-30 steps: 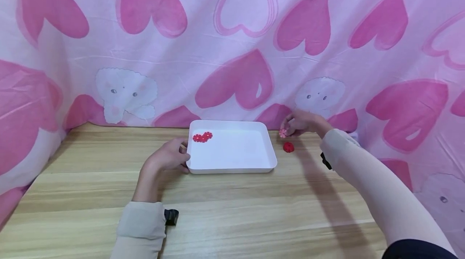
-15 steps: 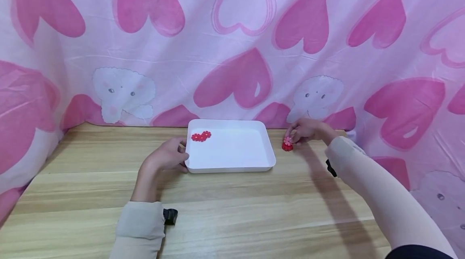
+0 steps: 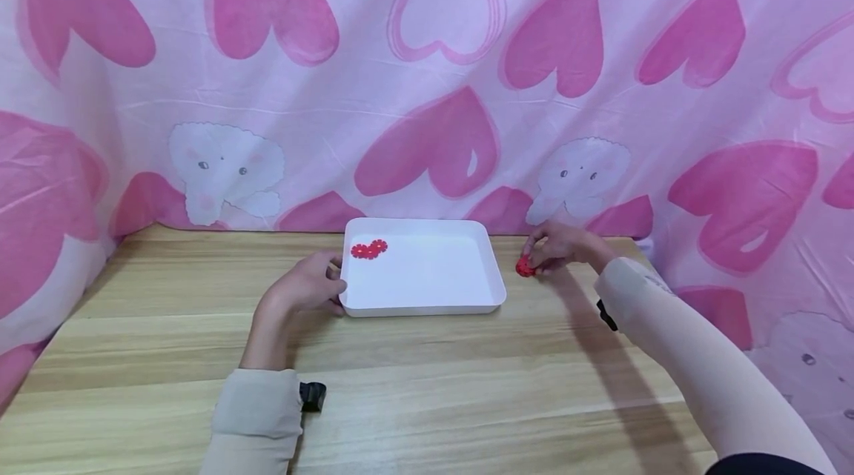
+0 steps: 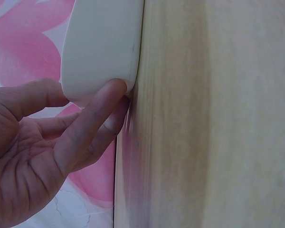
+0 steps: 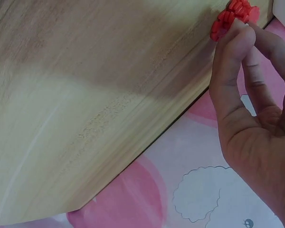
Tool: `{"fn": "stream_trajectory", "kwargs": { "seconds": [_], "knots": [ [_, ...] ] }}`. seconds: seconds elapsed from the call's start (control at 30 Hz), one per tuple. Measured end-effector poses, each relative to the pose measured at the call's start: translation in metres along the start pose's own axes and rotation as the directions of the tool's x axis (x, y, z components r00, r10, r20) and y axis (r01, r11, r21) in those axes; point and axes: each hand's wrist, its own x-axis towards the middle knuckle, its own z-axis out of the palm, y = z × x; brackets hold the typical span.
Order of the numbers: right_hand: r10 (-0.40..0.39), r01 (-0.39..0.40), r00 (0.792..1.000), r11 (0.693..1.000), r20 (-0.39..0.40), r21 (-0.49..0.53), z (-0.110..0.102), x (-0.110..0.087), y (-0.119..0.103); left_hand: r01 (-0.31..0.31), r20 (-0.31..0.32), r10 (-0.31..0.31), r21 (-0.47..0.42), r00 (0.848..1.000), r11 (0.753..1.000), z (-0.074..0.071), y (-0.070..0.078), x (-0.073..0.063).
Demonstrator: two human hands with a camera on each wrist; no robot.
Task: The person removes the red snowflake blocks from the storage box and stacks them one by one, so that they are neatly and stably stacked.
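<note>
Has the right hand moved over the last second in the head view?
Yes. The right hand has shifted slightly toward the person, away from the back edge of the wooden tabletop.

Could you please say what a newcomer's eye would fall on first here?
Probably the heart-printed cloth behind the table. Next, the white tray, with red flower-shaped pieces towards its far left corner. Then the left hand, gripping the tray's left side, and the right hand, pinching a red cluster to the tray's right.
</note>
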Motion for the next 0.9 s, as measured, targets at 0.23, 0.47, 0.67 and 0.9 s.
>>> {"fn": "stream_trajectory", "kwargs": {
  "seconds": [0.23, 0.47, 0.67, 0.9],
  "knots": [
    [-0.026, 0.026, 1.0, 1.0, -0.009, 0.001, -0.002, -0.002, 0.0, 0.015, -0.002, -0.015, 0.008, 1.0, 1.0, 0.001, 0.0, 0.001],
    [-0.101, 0.102, 0.995, 0.994, -0.022, 0.048, -0.006, -0.003, -0.009, 0.011, -0.004, -0.011, 0.006, 1.0, 1.0, 0.001, 0.0, 0.0],
    [-0.117, 0.117, 0.993, 0.993, -0.014, 0.02, -0.007, -0.005, -0.027, 0.012, -0.003, -0.012, 0.005, 1.0, 1.0, 0.001, 0.0, -0.001],
    [-0.123, 0.124, 0.992, 0.991, 0.019, -0.057, 0.0, -0.005, -0.057, 0.013, -0.005, -0.013, 0.01, 1.0, 1.0, 0.001, -0.002, 0.001]
  ]
}}
